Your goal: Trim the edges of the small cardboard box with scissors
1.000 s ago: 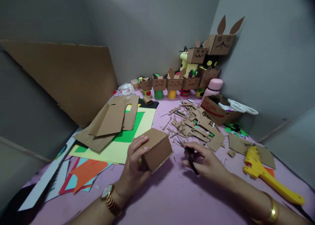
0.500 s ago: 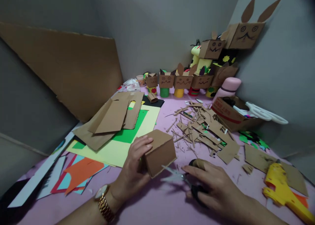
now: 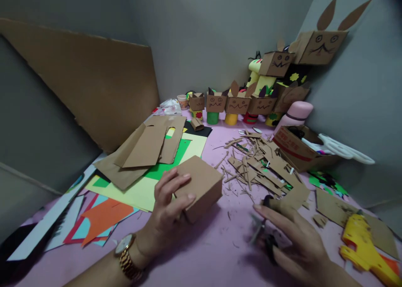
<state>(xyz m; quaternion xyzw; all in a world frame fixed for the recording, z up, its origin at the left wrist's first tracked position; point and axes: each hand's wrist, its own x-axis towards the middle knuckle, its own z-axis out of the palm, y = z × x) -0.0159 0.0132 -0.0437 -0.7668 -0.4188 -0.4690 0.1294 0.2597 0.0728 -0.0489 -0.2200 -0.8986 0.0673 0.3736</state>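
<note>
My left hand (image 3: 166, 211) grips a small brown cardboard box (image 3: 201, 186) resting on the pink table (image 3: 213, 253), fingers over its top and near side. A gold watch sits on that wrist. My right hand (image 3: 292, 236) is just right of the box, closed on a pair of black-handled scissors (image 3: 262, 232), which are blurred by motion with the blades pointing left and up. A heap of cardboard strips and scraps (image 3: 260, 165) lies just beyond the right hand.
Sheets of coloured paper (image 3: 141, 190) and flat cardboard pieces (image 3: 147, 146) lie left. Cardboard animal figures (image 3: 238, 104) line the back wall. A small carton (image 3: 298, 151) with white scissors, a pink bottle (image 3: 293, 113) and a yellow glue gun (image 3: 364, 245) sit right.
My right hand picked the scissors up off the table and swung them; they now blur below the scraps. The left hand turned the box slightly. The view shifted left.
</note>
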